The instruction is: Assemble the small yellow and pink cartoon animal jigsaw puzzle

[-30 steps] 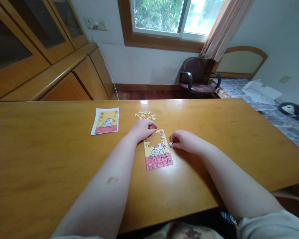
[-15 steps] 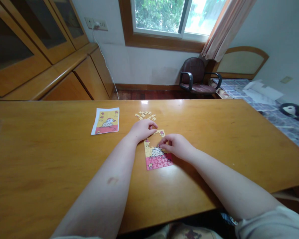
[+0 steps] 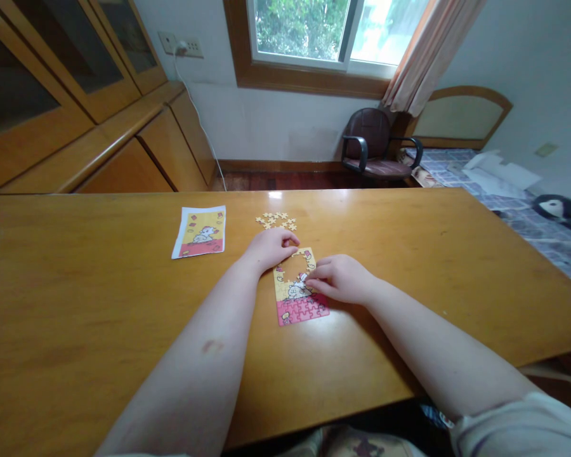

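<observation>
A small jigsaw puzzle (image 3: 299, 303) lies on the wooden table (image 3: 409, 254), yellow above and red below, with a hole in its upper middle. My left hand (image 3: 270, 246) rests at its top left corner, fingers curled and pressed together on the edge. My right hand (image 3: 339, 279) lies over the puzzle's right side, pinching a small puzzle piece (image 3: 303, 278) at the hole's rim. A heap of loose pieces (image 3: 276, 220) sits just beyond my left hand.
A printed reference picture (image 3: 200, 231) of the same image lies to the left on the table. Wooden cabinets (image 3: 76, 95) line the left wall. A dark armchair (image 3: 371, 146) stands under the window, and a bed (image 3: 528, 209) is at the right.
My right hand moved left from the puzzle's right edge onto the puzzle, carrying a small piece to the hole. My left hand stayed at the top left corner.
</observation>
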A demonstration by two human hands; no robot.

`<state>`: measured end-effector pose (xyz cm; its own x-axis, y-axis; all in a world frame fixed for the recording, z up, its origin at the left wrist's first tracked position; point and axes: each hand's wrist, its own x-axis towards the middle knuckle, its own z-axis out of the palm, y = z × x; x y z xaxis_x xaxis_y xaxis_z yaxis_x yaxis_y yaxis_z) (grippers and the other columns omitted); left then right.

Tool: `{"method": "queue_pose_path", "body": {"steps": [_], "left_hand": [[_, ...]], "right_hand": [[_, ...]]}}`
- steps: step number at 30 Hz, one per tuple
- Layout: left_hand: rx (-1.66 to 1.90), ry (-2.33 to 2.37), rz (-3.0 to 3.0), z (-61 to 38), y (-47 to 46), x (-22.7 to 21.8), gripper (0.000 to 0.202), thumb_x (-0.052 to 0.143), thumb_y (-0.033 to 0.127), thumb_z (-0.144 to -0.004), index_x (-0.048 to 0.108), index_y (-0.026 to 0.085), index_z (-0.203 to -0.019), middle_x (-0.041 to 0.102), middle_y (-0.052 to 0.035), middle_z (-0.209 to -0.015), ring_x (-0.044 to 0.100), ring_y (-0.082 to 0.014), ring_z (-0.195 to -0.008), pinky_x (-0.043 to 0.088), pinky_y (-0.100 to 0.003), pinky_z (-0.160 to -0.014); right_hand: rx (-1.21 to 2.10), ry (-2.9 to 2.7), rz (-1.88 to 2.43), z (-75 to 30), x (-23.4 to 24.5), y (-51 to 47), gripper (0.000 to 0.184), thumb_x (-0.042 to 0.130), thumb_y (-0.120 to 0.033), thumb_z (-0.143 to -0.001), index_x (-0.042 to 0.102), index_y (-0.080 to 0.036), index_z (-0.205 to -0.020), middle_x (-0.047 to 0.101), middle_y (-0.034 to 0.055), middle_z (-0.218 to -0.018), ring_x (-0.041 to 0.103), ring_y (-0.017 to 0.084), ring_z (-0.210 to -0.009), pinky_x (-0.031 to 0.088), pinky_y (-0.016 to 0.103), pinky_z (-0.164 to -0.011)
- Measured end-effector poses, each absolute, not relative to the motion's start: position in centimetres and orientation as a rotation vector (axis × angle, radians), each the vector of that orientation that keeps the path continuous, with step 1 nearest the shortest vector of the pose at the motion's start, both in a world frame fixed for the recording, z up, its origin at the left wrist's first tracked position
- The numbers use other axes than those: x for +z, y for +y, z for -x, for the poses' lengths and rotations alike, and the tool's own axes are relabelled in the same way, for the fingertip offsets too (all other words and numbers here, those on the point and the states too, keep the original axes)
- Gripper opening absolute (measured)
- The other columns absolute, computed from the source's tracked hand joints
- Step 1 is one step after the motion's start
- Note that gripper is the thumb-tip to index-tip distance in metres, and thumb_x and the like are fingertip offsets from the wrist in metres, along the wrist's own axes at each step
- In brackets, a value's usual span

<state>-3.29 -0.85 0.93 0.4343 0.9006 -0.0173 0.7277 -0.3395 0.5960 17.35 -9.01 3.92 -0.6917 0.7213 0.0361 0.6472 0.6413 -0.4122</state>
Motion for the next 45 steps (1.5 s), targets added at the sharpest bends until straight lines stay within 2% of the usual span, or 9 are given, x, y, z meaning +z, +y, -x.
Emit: {"method": "queue_pose_path", "body": {"steps": [12, 21, 26, 33, 45], "left_hand": [[0.431, 1.371, -2.152, 3.3, -1.0, 1.2, 0.024, 0.061, 0.035, -0.075, 0.073, 0.026, -0.093, 0.067, 0.0005, -0.078, 0.057, -0.0148, -0.071, 0.038, -0.026, -0.059], [0.438, 1.376, -2.159, 3.3, -0.9, 1.1, 0.024, 0.062, 0.035, -0.075, 0.074, 0.026, -0.093, 0.067, -0.0001, -0.079, 0.057, -0.0150, -0.072, 0.039, -0.026, -0.061], [0.436, 1.374, -2.148, 3.3, -0.9, 1.1, 0.023, 0.062, 0.035, -0.075, 0.074, 0.026, -0.093, 0.068, 0.0000, -0.079, 0.057, -0.0149, -0.071, 0.039, -0.027, -0.061], [0.445, 1.368, -2.154, 3.3, -0.9, 1.0, 0.023, 0.061, 0.035, -0.075, 0.073, 0.026, -0.093, 0.067, 0.0005, -0.077, 0.057, -0.0148, -0.071, 0.039, -0.026, -0.060], [0.450, 1.372, -2.153, 3.3, -0.9, 1.0, 0.021, 0.062, 0.034, -0.075, 0.073, 0.027, -0.091, 0.067, 0.0010, -0.078, 0.057, -0.0149, -0.071, 0.039, -0.026, -0.060]], "right_hand": [[0.563, -2.715, 1.192, -16.5, 3.8, -9.4, 0.034, 0.049, -0.041, -0.093, 0.073, -0.021, -0.106, 0.072, 0.0072, -0.087, 0.064, 0.017, -0.076, 0.044, 0.026, -0.070], [0.613, -2.679, 1.237, -16.4, 3.8, -9.3, 0.032, 0.048, -0.037, -0.094, 0.072, -0.020, -0.108, 0.072, 0.0075, -0.091, 0.065, 0.018, -0.083, 0.046, 0.027, -0.074], [0.556, -2.713, 1.230, -16.6, 3.7, -9.2, 0.031, 0.048, -0.036, -0.094, 0.072, -0.021, -0.106, 0.072, 0.0070, -0.090, 0.065, 0.018, -0.080, 0.045, 0.027, -0.072], [0.545, -2.734, 1.218, -16.4, 3.7, -9.4, 0.035, 0.047, -0.042, -0.094, 0.070, -0.022, -0.113, 0.070, 0.0072, -0.089, 0.064, 0.018, -0.078, 0.044, 0.027, -0.071], [0.541, -2.731, 1.244, -16.2, 3.4, -9.4, 0.037, 0.048, -0.043, -0.094, 0.067, -0.022, -0.118, 0.071, 0.0076, -0.091, 0.065, 0.019, -0.078, 0.045, 0.028, -0.072]]}}
